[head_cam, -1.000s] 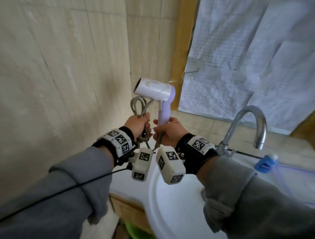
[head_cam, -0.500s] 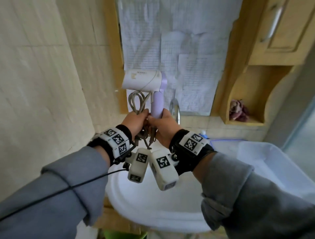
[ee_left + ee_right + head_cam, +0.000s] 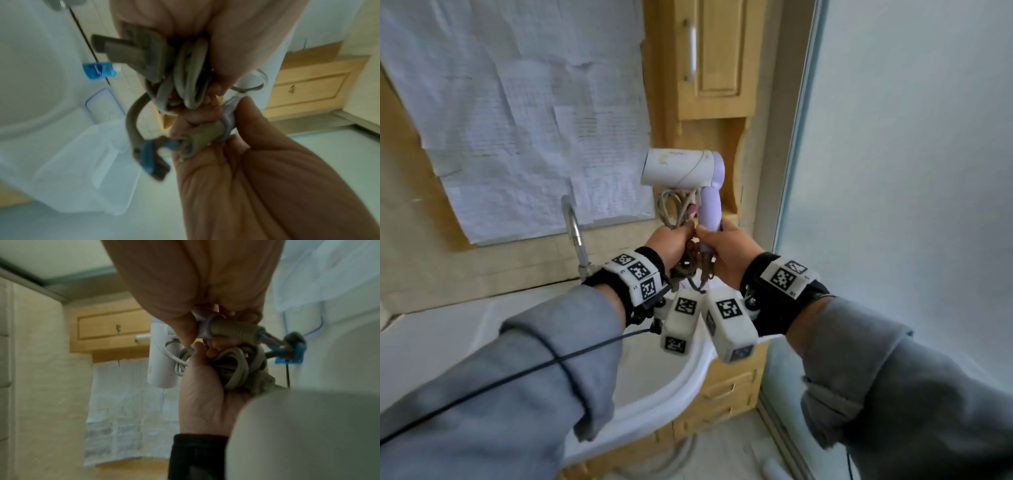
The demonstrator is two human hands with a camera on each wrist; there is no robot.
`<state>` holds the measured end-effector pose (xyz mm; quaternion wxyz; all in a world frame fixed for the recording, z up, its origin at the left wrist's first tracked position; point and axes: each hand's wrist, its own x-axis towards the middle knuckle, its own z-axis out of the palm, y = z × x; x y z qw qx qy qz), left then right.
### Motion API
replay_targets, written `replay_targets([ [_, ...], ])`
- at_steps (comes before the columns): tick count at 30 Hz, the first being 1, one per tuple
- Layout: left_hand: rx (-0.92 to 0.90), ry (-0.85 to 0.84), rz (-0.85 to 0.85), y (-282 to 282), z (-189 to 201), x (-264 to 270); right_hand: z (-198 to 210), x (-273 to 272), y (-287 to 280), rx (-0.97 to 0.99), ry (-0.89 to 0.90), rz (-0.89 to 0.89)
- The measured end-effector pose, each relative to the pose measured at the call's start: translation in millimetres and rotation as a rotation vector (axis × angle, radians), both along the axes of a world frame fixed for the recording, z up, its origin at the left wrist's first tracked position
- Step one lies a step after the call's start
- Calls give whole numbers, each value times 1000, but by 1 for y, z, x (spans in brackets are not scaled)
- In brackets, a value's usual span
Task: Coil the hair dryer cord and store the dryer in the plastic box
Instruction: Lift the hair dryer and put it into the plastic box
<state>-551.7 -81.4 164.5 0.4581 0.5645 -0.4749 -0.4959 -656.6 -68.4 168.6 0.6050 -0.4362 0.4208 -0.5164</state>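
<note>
The hair dryer (image 3: 681,169) has a white barrel and a lilac handle and stands upright in the air over the basin's right end. My right hand (image 3: 724,251) grips the handle low down. My left hand (image 3: 673,243) grips the coiled grey cord (image 3: 671,209) right beside the handle, knuckles touching the right hand. In the left wrist view the cord loops (image 3: 191,78) and the plug (image 3: 133,53) bunch in the fist, and the clear plastic box (image 3: 78,162) lies below. The right wrist view shows the barrel (image 3: 162,366) and the ribbed cord sleeve (image 3: 232,331).
A chrome tap (image 3: 573,233) and white basin (image 3: 654,394) lie left and below. A wooden cabinet (image 3: 709,61) hangs behind the dryer, a frosted glass panel (image 3: 893,171) stands on the right. A blue bottle (image 3: 98,70) sits beside the basin. Paper sheets (image 3: 517,102) cover the wall.
Both hands have carried the dryer and cord to the right, from the tiled left wall past the tap to in front of the cabinet. The grips are the same.
</note>
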Motion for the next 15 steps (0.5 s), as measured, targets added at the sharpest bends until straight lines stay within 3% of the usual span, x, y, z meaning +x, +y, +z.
replay_targets([
  [8, 209, -66, -202, -88, -64, -85, -37, -90, -55, 169, 99, -103],
  [15, 331, -177, -375, -157, -132, -127, -74, -131, -115, 501, 221, -101],
])
